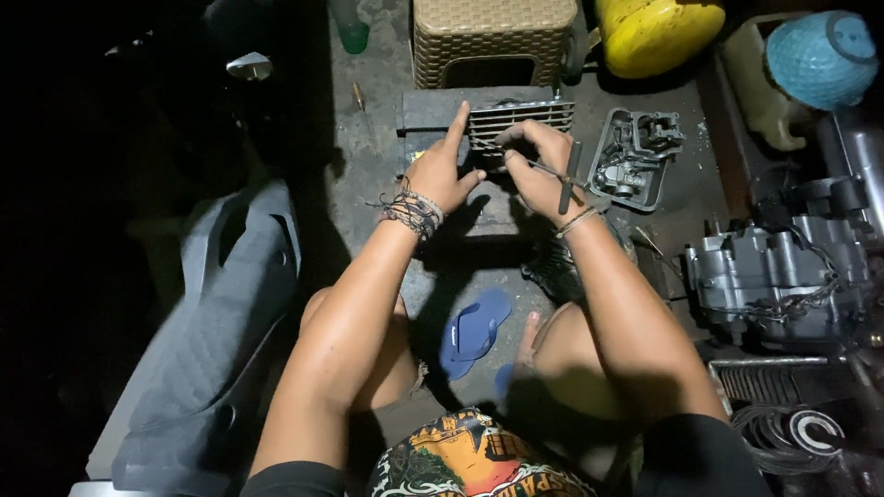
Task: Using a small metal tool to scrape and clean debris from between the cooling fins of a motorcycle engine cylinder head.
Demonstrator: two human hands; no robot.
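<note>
A finned grey metal engine cylinder rests on a dark block on the floor in front of me. My left hand steadies its left end, index finger pointing up along the fins. My right hand grips a T-handle wrench whose shaft runs toward the cylinder's near side. The wrench tip is hidden behind my fingers. Cord bracelets circle both wrists.
A grey tray of engine parts lies right of the cylinder. An engine crankcase sits at right, a woven stool and yellow container behind. A blue sandal lies between my knees; a grey plastic panel at left.
</note>
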